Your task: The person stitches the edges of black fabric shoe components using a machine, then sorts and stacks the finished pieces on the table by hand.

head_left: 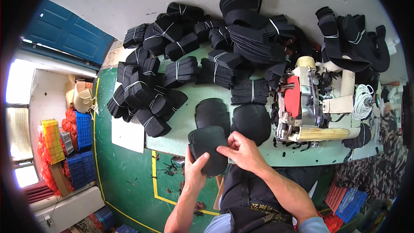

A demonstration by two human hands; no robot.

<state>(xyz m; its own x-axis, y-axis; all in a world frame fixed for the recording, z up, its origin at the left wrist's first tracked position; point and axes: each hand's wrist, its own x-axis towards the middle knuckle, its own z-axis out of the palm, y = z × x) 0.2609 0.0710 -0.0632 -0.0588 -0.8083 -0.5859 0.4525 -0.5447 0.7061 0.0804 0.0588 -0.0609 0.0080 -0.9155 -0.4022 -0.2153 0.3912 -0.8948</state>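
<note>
A small stack of black rounded fabric pieces (pixel 209 146) is held over the table's front edge. My left hand (pixel 196 168) grips it from below, thumb across the top piece. My right hand (pixel 242 151) pinches the stack's right edge between thumb and fingers. Just beyond lies another black stack of the same shape (pixel 212 114), its edges slightly fanned. To its right, a third stack (pixel 251 124) rests on the table, partly behind my right hand.
Banded black bundles (pixel 181 71) crowd the back and left of the pale green table (pixel 280 157). A machine with a red plate (pixel 293 97) stands at the right, beside a coil of white cord (pixel 363 101). Plastic crates (pixel 82 129) line the left wall.
</note>
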